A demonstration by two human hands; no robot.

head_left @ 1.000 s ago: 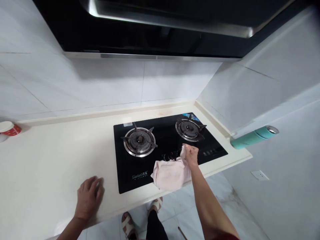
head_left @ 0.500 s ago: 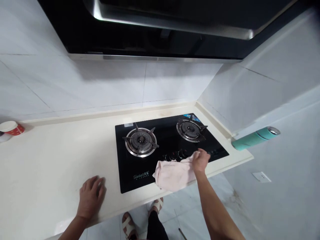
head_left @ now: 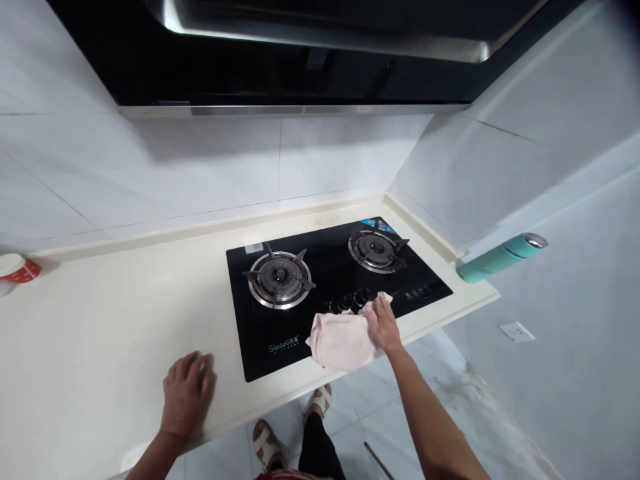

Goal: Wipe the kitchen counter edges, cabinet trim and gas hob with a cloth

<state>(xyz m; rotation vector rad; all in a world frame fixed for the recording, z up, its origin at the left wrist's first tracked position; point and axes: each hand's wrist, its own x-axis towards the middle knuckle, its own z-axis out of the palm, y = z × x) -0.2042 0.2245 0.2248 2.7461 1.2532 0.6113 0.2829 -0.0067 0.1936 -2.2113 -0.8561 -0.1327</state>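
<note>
A pale pink cloth (head_left: 341, 341) lies over the front edge of the black glass gas stove (head_left: 325, 260), just in front of the control knobs (head_left: 346, 303). My right hand (head_left: 383, 324) is closed on the cloth's right end, pressing it against the glass. Part of the cloth hangs toward the counter's front edge. Left of the stove, my left hand (head_left: 187, 392) rests on the cream countertop (head_left: 115, 333) with loosely bent fingers, holding nothing.
Two burners with metal pan supports, the left burner (head_left: 280, 275) and the right burner (head_left: 377, 250), rise from the glass. A teal bottle (head_left: 493, 263) stands at the counter's right end. A red and white tub (head_left: 19, 269) sits far left. A range hood (head_left: 300, 73) hangs above.
My right hand has slid left along the stove's front, bunching the cloth. My left hand stays on the countertop. The view has shifted slightly.
</note>
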